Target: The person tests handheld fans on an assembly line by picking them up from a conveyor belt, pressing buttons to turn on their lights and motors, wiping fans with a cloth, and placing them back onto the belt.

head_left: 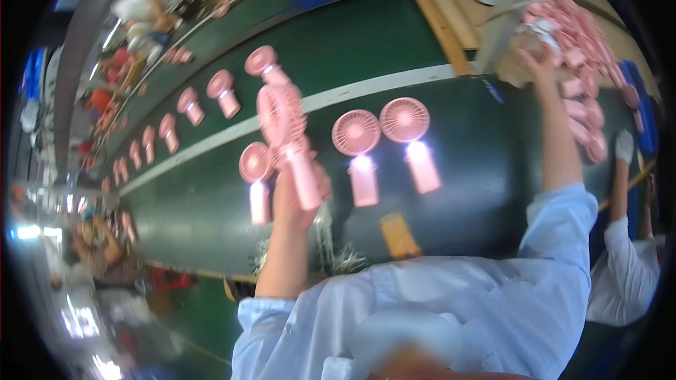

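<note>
Above the left half of the green belt [479, 162], inward from its near edge, a pink handheld fan [294, 151] is held by the handle in the left hand [287, 200], whose fingers are wrapped round it. A second fan head seems to be pressed against it, though the overlap is blurred. If two fans are indeed gripped at once, one could be let slip, since only the front handle is plainly enclosed. Just beside that hand, a lit fan [259, 204] is laid with its handle toward the near edge; it could be knocked askew if the hand were lowered carelessly. Two more lit fans [364, 186] are set close together farther right. By the belt's far right corner, the right hand [542, 70] is stretched to a pile of pink fans [581, 32]; whether anything is gripped cannot be told, beside a whitish object [543, 28]. The pile is loosely heaped, so a slide toward the blue crate [646, 123] could be caused by a pull from within.
</note>
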### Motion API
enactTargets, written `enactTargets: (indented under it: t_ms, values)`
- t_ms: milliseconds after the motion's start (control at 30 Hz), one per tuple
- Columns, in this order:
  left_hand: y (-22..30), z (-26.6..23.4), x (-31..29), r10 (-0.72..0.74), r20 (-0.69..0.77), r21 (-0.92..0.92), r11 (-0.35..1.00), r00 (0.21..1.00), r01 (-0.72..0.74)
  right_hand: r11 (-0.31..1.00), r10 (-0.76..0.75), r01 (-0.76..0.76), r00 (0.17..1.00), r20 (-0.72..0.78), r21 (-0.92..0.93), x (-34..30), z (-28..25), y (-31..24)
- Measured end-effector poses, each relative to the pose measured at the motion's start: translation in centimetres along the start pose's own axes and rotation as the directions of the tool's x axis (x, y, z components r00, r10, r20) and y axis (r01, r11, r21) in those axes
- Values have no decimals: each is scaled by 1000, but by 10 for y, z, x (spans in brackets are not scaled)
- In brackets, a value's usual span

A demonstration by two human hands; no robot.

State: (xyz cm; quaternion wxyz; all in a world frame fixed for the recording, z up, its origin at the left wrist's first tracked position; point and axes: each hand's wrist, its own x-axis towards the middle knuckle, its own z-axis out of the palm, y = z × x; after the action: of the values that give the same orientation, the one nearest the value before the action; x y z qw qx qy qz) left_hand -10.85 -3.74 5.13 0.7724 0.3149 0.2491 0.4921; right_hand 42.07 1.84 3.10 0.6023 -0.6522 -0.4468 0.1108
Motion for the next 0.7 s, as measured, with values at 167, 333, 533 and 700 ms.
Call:
enactTargets:
  t_ms: [167,333,533,700]
  values:
    - [3,4,7,8,21,54,999,1000,-9,925,-125,-101,831,542,368,-76,5,-79]
    - [-7,22,11,-13,-157,172,984,988,40,975,-221,102,406,887,196,-166,76,-173]
    - [-11,23,6,245,-224,652,757,943,-41,754,-391,649,316,864,104,-188,120,-178]
    - [-4,14,10,298,-32,846,517,954,-133,725,-420,688,413,808,26,-196,136,-172]
